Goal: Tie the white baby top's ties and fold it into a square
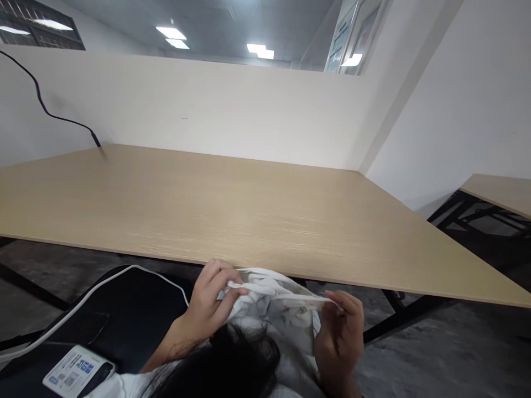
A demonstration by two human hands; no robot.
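Observation:
A soft white cloth (pixel 265 290) with narrow band-like edges and a faint print lies bunched over my lap, just below the table's front edge. I cannot tell whether it is a bag or a garment. My left hand (pixel 213 298) pinches one end of its edge between thumb and fingers. On the other side my right hand (pixel 341 331) grips the edge too, so that a strip of it stretches between both hands. Dark hair hangs in front and hides part of the cloth's lower portion.
A pale wooden table (pixel 249 210) spans the view ahead, against a white partition. On the left, a white cable (pixel 95 287) runs over a dark seat, near a white labelled device (pixel 77 370). A black cable (pixel 62 118) hangs down to the table's far left corner.

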